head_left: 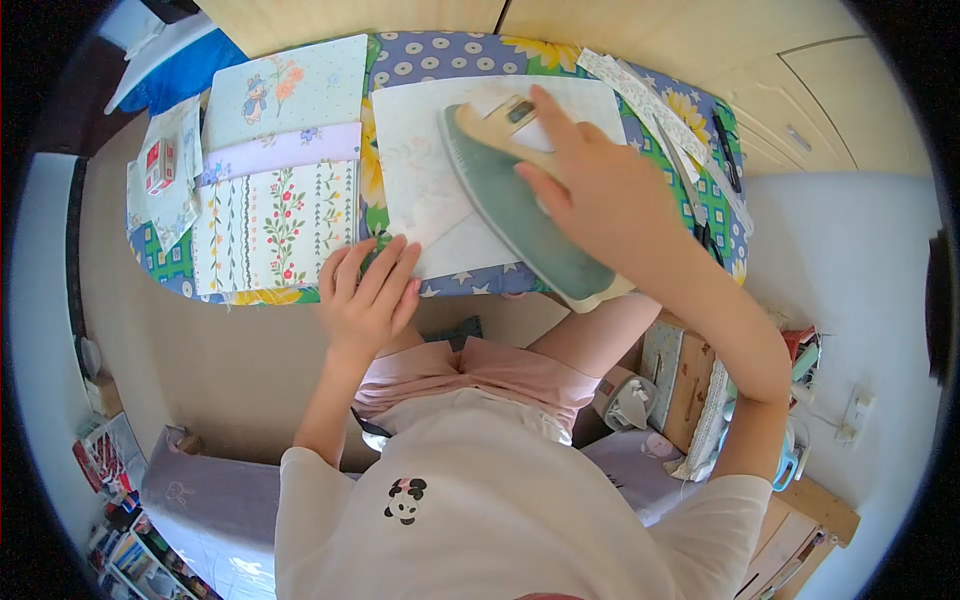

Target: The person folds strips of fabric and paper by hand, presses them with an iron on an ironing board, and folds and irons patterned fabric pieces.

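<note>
My right hand grips the handle of a green and cream clothes iron. The iron lies over the right part of a white sheet of fabric, its tip toward the far side and its heel past the near edge of the board. A faint print shows through the sheet, and a crease runs near its lower left. By the sheet's lower left corner, my left hand rests with fingers stretched out and slightly apart, holding nothing. Beside it on the left lies a folded white fabric with floral stripes.
The patterned ironing board carries a dotted fabric, a lilac strip and a small red-and-white box on the left. Patterned strips, a ruler and a black pen lie right. Cabinets stand behind.
</note>
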